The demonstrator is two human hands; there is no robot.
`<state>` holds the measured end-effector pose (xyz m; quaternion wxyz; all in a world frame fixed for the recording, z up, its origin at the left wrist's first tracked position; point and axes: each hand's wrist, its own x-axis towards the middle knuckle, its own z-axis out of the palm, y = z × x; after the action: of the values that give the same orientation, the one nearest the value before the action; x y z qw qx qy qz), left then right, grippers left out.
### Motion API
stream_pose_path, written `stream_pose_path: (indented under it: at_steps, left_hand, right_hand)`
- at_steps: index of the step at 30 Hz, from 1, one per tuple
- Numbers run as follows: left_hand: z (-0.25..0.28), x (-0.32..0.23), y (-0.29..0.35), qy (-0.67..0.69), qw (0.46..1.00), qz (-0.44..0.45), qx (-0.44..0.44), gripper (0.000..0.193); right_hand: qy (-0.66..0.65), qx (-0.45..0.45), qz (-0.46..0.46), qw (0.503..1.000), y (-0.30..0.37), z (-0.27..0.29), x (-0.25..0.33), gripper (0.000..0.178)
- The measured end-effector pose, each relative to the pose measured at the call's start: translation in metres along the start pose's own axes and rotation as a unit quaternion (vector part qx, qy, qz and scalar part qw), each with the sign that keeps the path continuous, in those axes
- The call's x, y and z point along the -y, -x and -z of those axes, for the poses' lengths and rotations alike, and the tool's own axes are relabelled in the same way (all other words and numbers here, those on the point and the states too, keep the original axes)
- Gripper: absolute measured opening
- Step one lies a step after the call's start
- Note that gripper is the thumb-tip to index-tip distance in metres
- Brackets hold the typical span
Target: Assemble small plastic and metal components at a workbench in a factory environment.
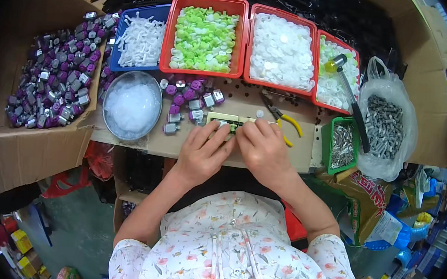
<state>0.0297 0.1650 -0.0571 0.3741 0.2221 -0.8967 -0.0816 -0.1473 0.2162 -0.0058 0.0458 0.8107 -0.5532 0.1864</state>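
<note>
At the bench's front edge, a narrow cream-coloured plastic housing (pixel 216 116) lies between my hands, with small white and greenish parts inside. My left hand (pixel 203 151) grips its left part, fingers bent over the front edge. On its right part, my right hand (pixel 265 151) has its fingers pressed together; what sits under those fingertips is hidden. Yellow-handled pliers (pixel 291 122) lie just beyond my right hand, near a loose white disc (pixel 260 113). Several small purple-and-grey motors (pixel 195 102) are scattered beyond my left hand.
Behind stand a blue tray (pixel 114 53) of white pegs and red trays (pixel 165 42) of green and white discs. A bowl (pixel 132 106) of white stuff and a carton (pixel 24 142) of motors are left. Rightward are a hammer (pixel 353 101), green basket (pixel 326 144) of metal pins and plastic bag (pixel 411 114).
</note>
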Motion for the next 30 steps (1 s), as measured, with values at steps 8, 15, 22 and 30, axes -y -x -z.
stream_pose_path:
  at_steps: [8,15,22,30]
  left_hand:
    - [0.004,-0.003,-0.004,0.018,1.000,0.019,0.006,0.031]
    - [0.009,-0.004,-0.007,0.033,0.999,0.031,0.027,0.031]
    - [0.016,-0.003,-0.030,0.081,0.996,0.036,-0.018,0.027]
    - [-0.014,-0.013,-0.112,0.126,0.991,-0.033,-0.012,0.020]
  right_hand:
    - [-0.041,0.031,0.005,0.999,-0.005,0.006,-0.007,0.019]
    - [-0.161,-0.038,-0.117,0.979,0.004,0.030,-0.023,0.020]
    - [-0.016,-0.119,-0.304,0.945,0.088,0.080,-0.081,0.019]
    - [0.096,-0.049,-0.377,0.920,0.126,0.080,-0.099,0.007]
